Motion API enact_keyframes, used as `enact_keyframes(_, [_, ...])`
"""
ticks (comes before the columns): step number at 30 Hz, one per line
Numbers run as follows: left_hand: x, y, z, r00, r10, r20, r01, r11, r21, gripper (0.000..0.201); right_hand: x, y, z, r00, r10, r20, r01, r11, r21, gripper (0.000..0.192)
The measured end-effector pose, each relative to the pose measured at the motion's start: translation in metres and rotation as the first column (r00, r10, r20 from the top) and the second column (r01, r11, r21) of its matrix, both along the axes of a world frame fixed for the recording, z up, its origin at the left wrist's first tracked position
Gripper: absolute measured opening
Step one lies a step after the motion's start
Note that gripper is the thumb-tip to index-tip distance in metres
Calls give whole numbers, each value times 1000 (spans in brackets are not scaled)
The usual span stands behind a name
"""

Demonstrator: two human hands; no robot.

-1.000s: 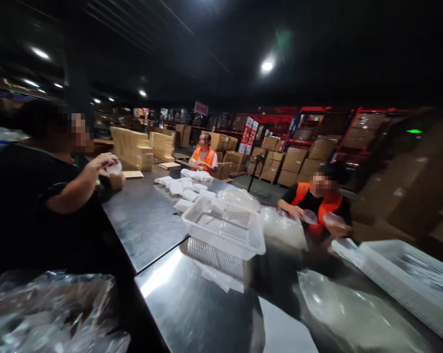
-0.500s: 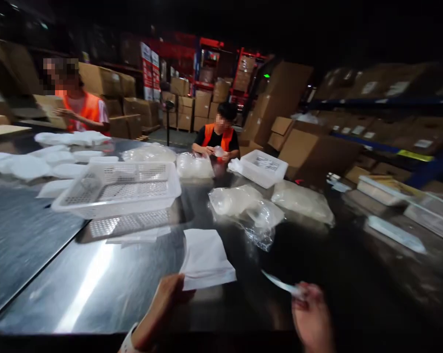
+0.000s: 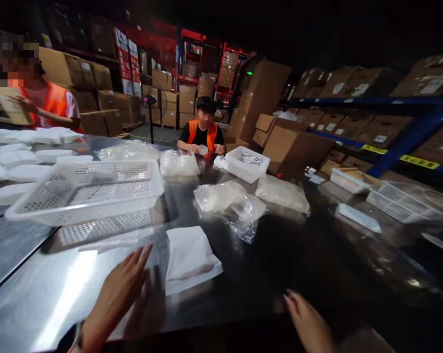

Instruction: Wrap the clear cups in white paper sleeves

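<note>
We noted the left hand (image 3: 116, 289) flat above the steel table (image 3: 243, 274), fingers spread and empty, just left of the white paper stack (image 3: 190, 257). The right hand (image 3: 309, 323) was cut off by the lower edge; fingers looked loosely extended, holding nothing visible. Crumpled clear bags (image 3: 231, 203) beyond were too blurred to read.

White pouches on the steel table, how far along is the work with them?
Done: white packs lie piled at the far left. In hand: nothing. The left hand hovers open beside the stack of white pouches, and the right hand is open and empty. Left: that stack, the empty white basket and the bags of clear lids.
</note>
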State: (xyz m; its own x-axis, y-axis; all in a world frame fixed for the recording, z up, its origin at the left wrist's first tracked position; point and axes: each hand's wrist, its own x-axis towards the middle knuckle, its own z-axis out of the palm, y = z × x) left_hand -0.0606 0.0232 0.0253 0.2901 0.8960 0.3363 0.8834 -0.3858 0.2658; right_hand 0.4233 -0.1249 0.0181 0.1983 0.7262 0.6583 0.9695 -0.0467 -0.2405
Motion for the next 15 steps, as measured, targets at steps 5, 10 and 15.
enact_keyframes(5, [31,40,21,785,-548,-289,606,776,174,66,-74,119,14,752,496,435,-544,839,-15,34])
enact_keyframes(10, [46,38,16,663,-702,-260,748,638,181,55,-126,184,22,335,724,603,-885,461,-61,25])
enact_keyframes(15, [32,11,10,677,-730,-94,734,661,155,53,-138,164,13,245,826,507,-951,306,-39,20])
